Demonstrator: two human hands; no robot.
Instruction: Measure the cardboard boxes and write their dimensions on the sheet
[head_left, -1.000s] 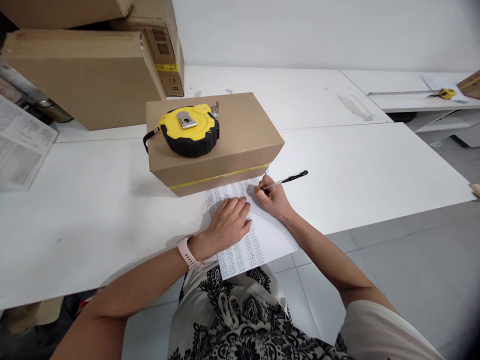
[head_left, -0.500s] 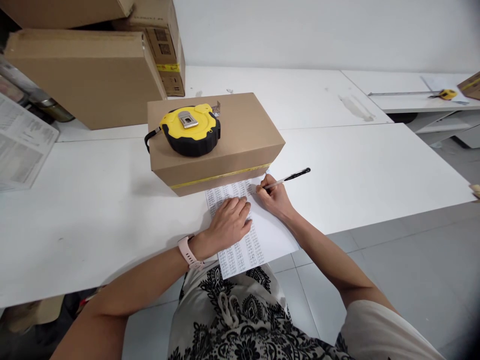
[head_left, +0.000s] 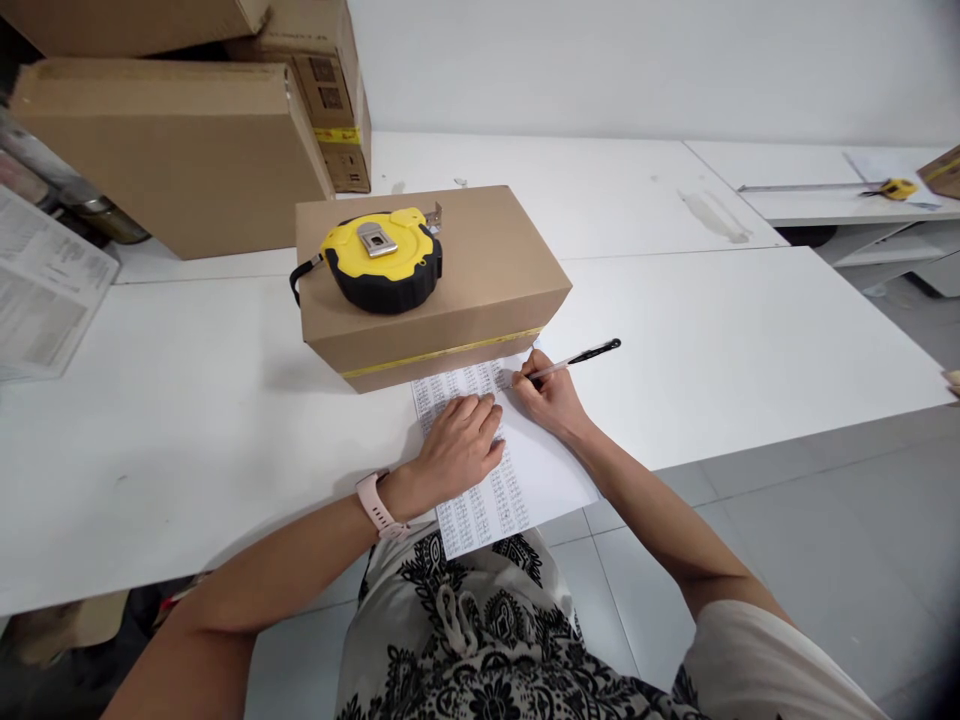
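Observation:
My right hand (head_left: pixel 549 396) grips a pen (head_left: pixel 592 352) with a clear barrel and a black end, its tip down at the upper part of a paper sheet (head_left: pixel 551 480). Columns of small handwriting fill the sheet's left part; its right part is blank. Flat on the written columns rests my left hand (head_left: pixel 463 445), fingers stretched out and holding nothing. Just beyond the paper stands a brown cardboard box (head_left: pixel 487 250) with a yellow strip along its front. A yellow and black tape measure (head_left: pixel 382 258) lies on top of the box.
Larger cardboard boxes (head_left: pixel 172 155) stand at the back left, near a printed sheet (head_left: pixel 45 285). The white table (head_left: pixel 720 350) extends right, its front edge close to my body. Another tape measure (head_left: pixel 896 189), partly pulled out, lies on a farther table.
The pen has tilted very slightly, its upper end a touch lower. My left hand, the box and the tape measure on it stay in place.

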